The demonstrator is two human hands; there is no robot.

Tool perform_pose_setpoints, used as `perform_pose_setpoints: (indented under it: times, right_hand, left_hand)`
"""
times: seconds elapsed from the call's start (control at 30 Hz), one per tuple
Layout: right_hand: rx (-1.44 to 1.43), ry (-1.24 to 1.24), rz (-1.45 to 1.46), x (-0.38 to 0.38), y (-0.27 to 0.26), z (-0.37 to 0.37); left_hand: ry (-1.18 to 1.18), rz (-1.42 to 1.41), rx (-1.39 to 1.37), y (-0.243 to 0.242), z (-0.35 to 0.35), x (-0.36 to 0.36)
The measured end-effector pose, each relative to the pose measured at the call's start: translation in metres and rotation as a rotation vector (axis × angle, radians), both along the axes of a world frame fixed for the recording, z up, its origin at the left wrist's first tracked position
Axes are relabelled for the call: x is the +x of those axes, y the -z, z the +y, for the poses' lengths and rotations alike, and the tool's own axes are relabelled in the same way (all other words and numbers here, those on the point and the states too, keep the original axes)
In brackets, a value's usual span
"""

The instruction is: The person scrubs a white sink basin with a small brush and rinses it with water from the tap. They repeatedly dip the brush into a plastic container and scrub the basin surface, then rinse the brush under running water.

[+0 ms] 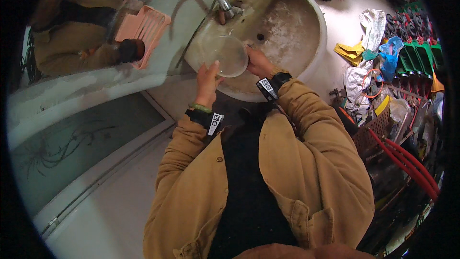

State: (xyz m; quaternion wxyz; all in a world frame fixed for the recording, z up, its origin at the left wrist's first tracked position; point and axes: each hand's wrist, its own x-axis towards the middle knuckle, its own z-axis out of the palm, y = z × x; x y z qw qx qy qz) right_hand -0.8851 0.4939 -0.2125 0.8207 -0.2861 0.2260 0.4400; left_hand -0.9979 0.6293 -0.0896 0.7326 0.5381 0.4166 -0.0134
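Observation:
Between both hands I hold a round, clear plastic bowl or lid [227, 55] over the left part of a stained washbasin [309, 55]. My left hand [207, 81] grips its near left edge, thumb on top. On the right side of the rim, my right hand [258, 62] has hold of it, the fingers partly hidden. A chrome faucet [221, 0] rises from the basin's back edge, beyond the plastic piece. The dark drain hole [260, 37] shows in the basin floor. Whether the plastic piece holds water I cannot tell.
A pink plastic soap rack [152, 30] hangs on the mirror [90, 54] at left. Below it is a framed glass door [82, 140]. To the right lie plastic bags [372, 28], green-and-red tools [415, 57], a brown perforated crate [373, 126] and red hoses [406, 162].

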Motion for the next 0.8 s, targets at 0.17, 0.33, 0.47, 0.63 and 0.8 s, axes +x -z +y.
perform_pose_setpoints:
  times: [0.17, 0.33, 0.47, 0.63, 0.8]
  right_hand:
    - [-0.060, -0.075, 0.033, -0.001, 0.013, -0.010]
    - [-0.072, -0.114, 0.013, 0.001, 0.008, -0.013]
    - [-0.163, -0.145, -0.046, 0.004, 0.008, -0.018]
    - [-0.695, -0.623, -0.753, -0.007, 0.013, -0.043]
    - [-0.767, -1.221, -1.506, 0.006, 0.017, -0.089]
  left_hand:
    - [0.076, -0.270, 0.320, 0.003, -0.012, -0.001]
    - [0.077, -0.225, 0.372, 0.003, -0.013, 0.005]
    - [0.177, -0.198, 0.433, 0.012, -0.003, 0.000]
    - [0.227, 0.057, 0.055, 0.027, 0.014, -0.012]
    - [0.233, 0.149, -0.038, 0.034, 0.016, -0.031]
